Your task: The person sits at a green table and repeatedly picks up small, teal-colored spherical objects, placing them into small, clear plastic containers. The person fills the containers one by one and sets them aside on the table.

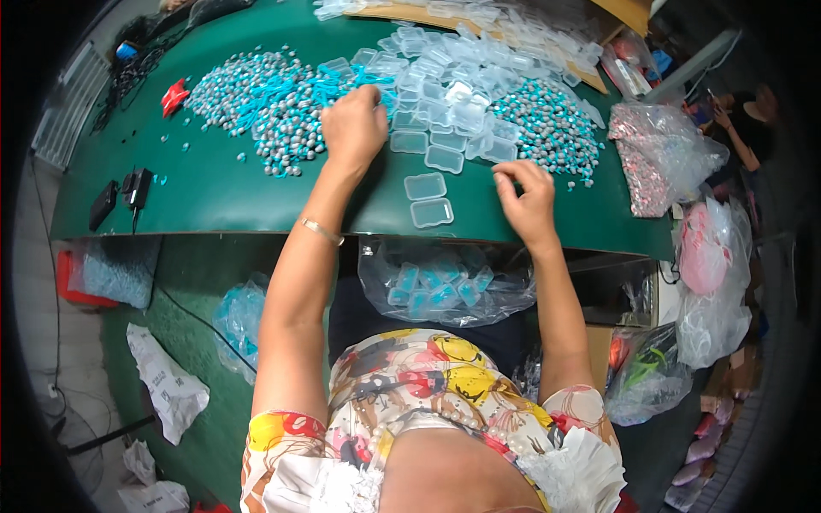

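My left hand (353, 124) is closed, its fingertips down among the blue cords (329, 85); what they grip is hidden. Beside it spreads a heap of small grey-and-blue knobbed pieces (248, 85). My right hand (526, 203) is held over the table with its thumb and forefinger apart and nothing visible between them. It is near the front of a second heap of the same small pieces (552, 128). Between my hands lies an open clear plastic case (430, 212), hinged flat, with both halves bare. Behind it many clear cases (445, 111) are piled loosely.
On the green table (205, 201) lie a red piece (174, 97) and black devices (132, 188). A bag of pink pieces (646, 158) stands at the right edge. A plastic bag of filled cases (436, 286) hangs below the front edge. Another person (744, 124) is at far right.
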Available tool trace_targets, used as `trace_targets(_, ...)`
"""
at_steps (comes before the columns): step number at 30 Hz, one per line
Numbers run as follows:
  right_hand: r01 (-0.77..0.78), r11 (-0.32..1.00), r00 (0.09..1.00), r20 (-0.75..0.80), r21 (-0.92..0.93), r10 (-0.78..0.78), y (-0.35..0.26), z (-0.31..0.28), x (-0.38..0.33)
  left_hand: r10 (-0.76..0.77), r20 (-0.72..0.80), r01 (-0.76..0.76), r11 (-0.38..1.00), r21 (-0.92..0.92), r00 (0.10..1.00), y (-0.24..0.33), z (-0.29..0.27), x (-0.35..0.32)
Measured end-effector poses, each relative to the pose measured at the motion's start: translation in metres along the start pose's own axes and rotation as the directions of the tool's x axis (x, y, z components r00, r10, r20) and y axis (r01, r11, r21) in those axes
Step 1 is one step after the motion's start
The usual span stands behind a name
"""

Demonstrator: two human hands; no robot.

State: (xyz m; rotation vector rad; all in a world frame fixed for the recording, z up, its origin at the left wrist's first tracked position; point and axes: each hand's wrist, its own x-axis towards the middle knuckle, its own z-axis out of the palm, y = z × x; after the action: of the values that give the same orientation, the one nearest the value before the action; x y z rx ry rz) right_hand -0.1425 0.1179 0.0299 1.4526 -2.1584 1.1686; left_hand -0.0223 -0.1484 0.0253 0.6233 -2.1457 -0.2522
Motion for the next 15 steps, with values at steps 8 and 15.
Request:
trace_targets(8, -0.202, 0.931, 0.979, -0.027, -0.305, 0.204, 0.067, -0.022, -0.004, -0.128, 0.459, 0.284, 0.914, -0.29, 0.879, 0.029, -0.057, -0.062)
trace_targets(15, -0.039, 0.806, 0.999, 0.001, -0.591, 0.049, 0.061, -0.005, 0.011, -0.106, 0.36, 0.193, 0.957, -0.214, 0.927, 0.029, -0.056, -0.092)
